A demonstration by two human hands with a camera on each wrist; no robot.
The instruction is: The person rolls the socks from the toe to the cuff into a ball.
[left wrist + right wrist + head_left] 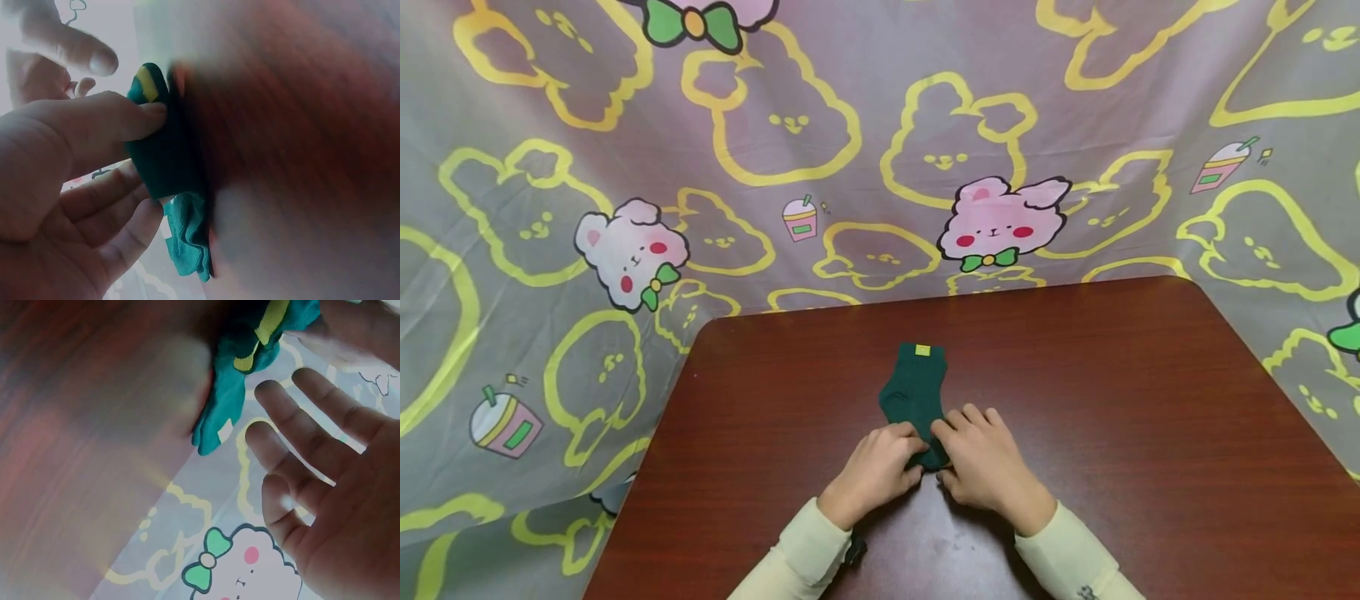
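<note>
A dark green sock [917,387] lies on the table with its cuff pointing away and a small yellow tab [922,350] on the cuff. My left hand [880,467] pinches the toe end between thumb and fingers. In the left wrist view the thumb presses on the sock [169,156], near a yellow band [148,84] at its toe. The right hand [988,462] is at the toe's other side. Its fingers look spread and loosely bent in the right wrist view, apart from the sock [228,397]. Whether one sock or two lie together, I cannot tell.
The brown wooden table [760,417] has rounded far corners. Behind and beside it hangs a grey-pink cloth [865,83] printed with yellow outlines and cartoon animals. A small black object [854,550] shows beside the left sleeve [808,546].
</note>
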